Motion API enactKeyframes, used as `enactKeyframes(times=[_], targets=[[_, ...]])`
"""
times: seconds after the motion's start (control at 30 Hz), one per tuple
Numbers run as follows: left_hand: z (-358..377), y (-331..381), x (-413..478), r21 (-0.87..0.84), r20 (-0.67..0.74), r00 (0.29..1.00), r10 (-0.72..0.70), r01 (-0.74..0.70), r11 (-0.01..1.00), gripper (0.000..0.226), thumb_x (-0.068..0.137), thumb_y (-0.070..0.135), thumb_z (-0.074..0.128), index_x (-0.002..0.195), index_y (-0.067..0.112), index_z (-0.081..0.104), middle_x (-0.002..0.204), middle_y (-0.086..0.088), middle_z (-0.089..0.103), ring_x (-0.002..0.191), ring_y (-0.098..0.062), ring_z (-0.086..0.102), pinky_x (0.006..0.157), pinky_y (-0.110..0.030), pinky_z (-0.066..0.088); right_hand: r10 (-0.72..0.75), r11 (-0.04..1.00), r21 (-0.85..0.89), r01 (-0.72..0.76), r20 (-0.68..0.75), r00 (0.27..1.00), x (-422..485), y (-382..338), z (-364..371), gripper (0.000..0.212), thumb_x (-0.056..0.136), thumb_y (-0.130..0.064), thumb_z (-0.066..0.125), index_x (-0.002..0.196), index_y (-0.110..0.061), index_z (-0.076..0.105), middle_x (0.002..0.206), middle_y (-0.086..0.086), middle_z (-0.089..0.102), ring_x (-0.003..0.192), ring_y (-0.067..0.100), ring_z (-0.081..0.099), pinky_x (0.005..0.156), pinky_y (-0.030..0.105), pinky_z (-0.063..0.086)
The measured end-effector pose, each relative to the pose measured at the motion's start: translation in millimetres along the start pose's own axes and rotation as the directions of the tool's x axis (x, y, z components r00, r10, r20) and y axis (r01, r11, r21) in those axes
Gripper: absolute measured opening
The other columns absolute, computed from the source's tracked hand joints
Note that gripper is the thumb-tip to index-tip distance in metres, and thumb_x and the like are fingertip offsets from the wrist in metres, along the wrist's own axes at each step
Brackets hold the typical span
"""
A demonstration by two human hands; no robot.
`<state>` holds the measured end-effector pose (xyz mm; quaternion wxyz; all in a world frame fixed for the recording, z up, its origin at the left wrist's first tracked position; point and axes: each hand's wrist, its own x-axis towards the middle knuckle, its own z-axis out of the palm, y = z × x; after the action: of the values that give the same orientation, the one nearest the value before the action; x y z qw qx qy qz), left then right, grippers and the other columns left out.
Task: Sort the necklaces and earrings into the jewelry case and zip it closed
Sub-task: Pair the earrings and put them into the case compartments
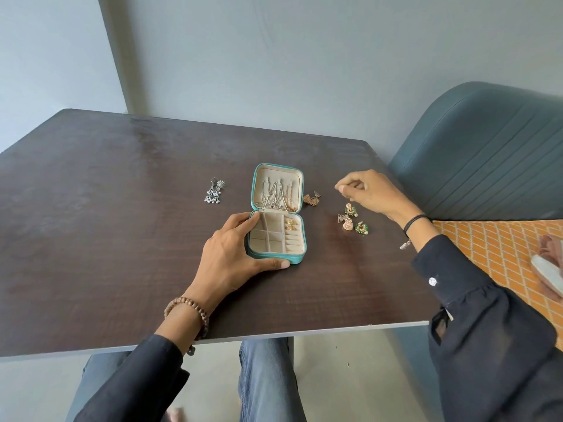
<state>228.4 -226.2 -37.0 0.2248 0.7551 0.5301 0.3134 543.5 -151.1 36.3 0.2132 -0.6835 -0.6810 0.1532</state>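
Teal jewelry case open lengthwise, lid far; left hand fingers around base, right hand fingers pinched, perhaps on something.

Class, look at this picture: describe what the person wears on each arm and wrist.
The left sleeve and right sleeve are dark, loose and long. A brown beaded bracelet circles the left wrist. The right wrist has a thin black cord band with a small silvery charm below it. The gathered right cuff bears one sparkling button.
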Motion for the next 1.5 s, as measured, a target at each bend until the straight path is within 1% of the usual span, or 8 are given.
enactKeyframes(times=[0.17,0.37,0.53,0.73,0.9,1.07,1.27,1.5], targets=[[0,1,1,0.003,0.005,1.000,-0.001,0.001,1.000,0.111,0.059,0.076,0.079,0.152,0.026,0.045,0.148,0.015,0.046,0.130,-0.013,0.052,0.109,-0.038,0.044,0.073,0.996,0.042,-0.075,0.030,0.997,-18,6,-5,0.012,0.096,-0.026,0.070,0.098,-0.017,0.077,0.086,0.004,0.077,0.070,0.009,0.074,0.083,0.027,0.061],[0,1,0,0.008,0.001,1.000,-0.005,0.005,1.000,0.110,0.058,0.076,0.079,0.151,0.027,0.045,0.148,0.016,0.046,0.130,-0.012,0.052,0.107,-0.035,0.042,0.119,0.992,-0.037,-0.117,0.067,0.991,-40,9,0,0.026,0.078,-0.051,0.084,0.070,-0.027,0.080,0.065,-0.004,0.073,0.052,0.003,0.061,0.061,0.020,0.047],[0,2,0,0.007,-0.005,1.000,-0.007,0.007,1.000,0.110,0.058,0.074,0.080,0.151,0.027,0.046,0.147,0.016,0.046,0.131,-0.012,0.052,0.108,-0.034,0.041,0.117,0.992,-0.060,-0.111,0.106,0.988,-45,7,-3,0.009,0.085,-0.031,0.078,0.081,-0.024,0.082,0.074,-0.001,0.076,0.064,0.010,0.065,0.080,0.033,0.056],[0,2,0,0.017,-0.002,1.000,-0.004,0.004,1.000,0.110,0.059,0.074,0.079,0.152,0.025,0.045,0.148,0.015,0.046,0.132,-0.012,0.051,0.108,-0.035,0.042,0.125,0.990,0.058,-0.127,0.041,0.991,-51,5,-6,0.015,0.095,-0.013,0.065,0.103,-0.013,0.077,0.085,0.004,0.078,0.077,0.015,0.075,0.078,0.019,0.056],[0,3,0,0.016,-0.002,1.000,-0.003,0.003,1.000,0.110,0.059,0.074,0.079,0.151,0.025,0.045,0.148,0.014,0.046,0.131,-0.012,0.051,0.107,-0.034,0.041,0.120,0.990,0.079,-0.121,0.018,0.993,-54,4,-6,0.021,0.099,-0.018,0.059,0.112,-0.017,0.075,0.088,0.001,0.078,0.078,0.009,0.076,0.075,0.017,0.052],[0,4,-1,0.015,-0.004,1.000,0.001,-0.001,1.000,0.109,0.060,0.073,0.080,0.151,0.025,0.046,0.148,0.013,0.047,0.130,-0.012,0.052,0.105,-0.033,0.041,0.050,0.999,0.016,-0.049,-0.029,0.998,-58,4,-12,0.022,0.099,-0.024,0.062,0.116,-0.021,0.075,0.090,-0.001,0.077,0.081,0.017,0.072,0.080,0.033,0.059],[-1,4,-1,0.013,-0.006,1.000,0.005,-0.005,1.000,0.108,0.061,0.072,0.081,0.151,0.023,0.046,0.148,0.013,0.047,0.132,-0.011,0.051,0.106,-0.031,0.041,0.007,1.000,-0.027,-0.009,-0.070,0.998,-67,-4,-9,0.018,0.101,-0.022,0.058,0.109,-0.021,0.075,0.087,0.000,0.073,0.058,0.003,0.066,0.076,0.026,0.052],[0,4,-2,0.008,-0.009,1.000,0.001,-0.001,1.000,0.107,0.061,0.071,0.082,0.150,0.024,0.047,0.147,0.013,0.048,0.132,-0.010,0.050,0.105,-0.030,0.040,-0.017,0.998,0.055,0.019,-0.037,0.999,-79,-11,7,0.018,0.098,-0.023,0.067,0.113,-0.019,0.077,0.094,-0.003,0.073,0.066,0.005,0.071,0.075,0.025,0.060]])
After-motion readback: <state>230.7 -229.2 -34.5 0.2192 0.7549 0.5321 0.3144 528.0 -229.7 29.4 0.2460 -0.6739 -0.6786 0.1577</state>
